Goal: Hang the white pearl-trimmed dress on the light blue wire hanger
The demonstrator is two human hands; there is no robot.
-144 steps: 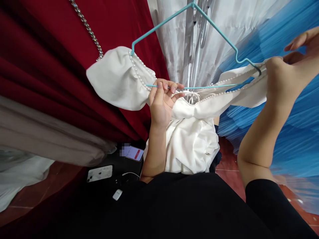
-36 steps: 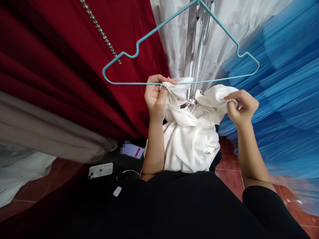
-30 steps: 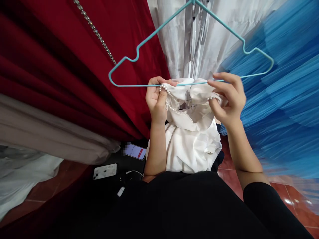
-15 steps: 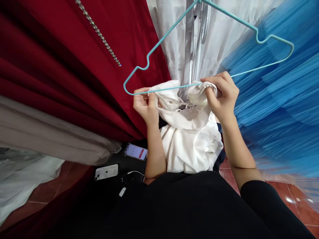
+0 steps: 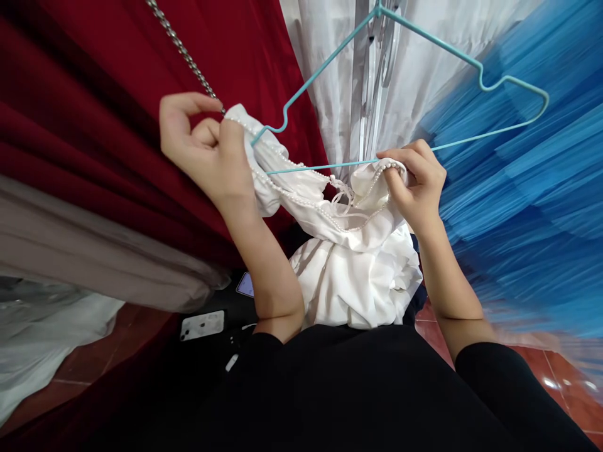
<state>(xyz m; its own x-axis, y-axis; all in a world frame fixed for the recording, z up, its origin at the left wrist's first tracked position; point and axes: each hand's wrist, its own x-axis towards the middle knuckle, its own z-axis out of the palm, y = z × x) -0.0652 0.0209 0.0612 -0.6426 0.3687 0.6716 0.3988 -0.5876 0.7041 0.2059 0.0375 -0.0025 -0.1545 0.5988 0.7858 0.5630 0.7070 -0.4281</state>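
One hanger end: it is now being covered by the white garment (image 5: 348, 276) on the left, while the opposite end is sticking out bare; by the look of it, the cloth is lying unevenly on the turquoise hanger (image 5: 428, 36).
Left hand (image 5: 205, 141): it is reaching out beyond that covered end and seems to be pinching the cloth there, though the exact contact is partly hidden.
Right hand (image 5: 419, 182): thumb and fingers are pinching the beaded edge (image 5: 393, 165) beside the hanger's lower bar.
White garment: its neckline is stretching between both hands, and its folds are bunching below, by the person's black top (image 5: 339, 389).
Black surface (image 5: 230, 307): two phones are lying on it, one back-up (image 5: 202, 325), the other partly hidden (image 5: 245, 285).
Room: red fabric (image 5: 70, 125) is hanging at left, blue tulle (image 5: 527, 207) at right, and red tiles (image 5: 94, 358) are showing below.
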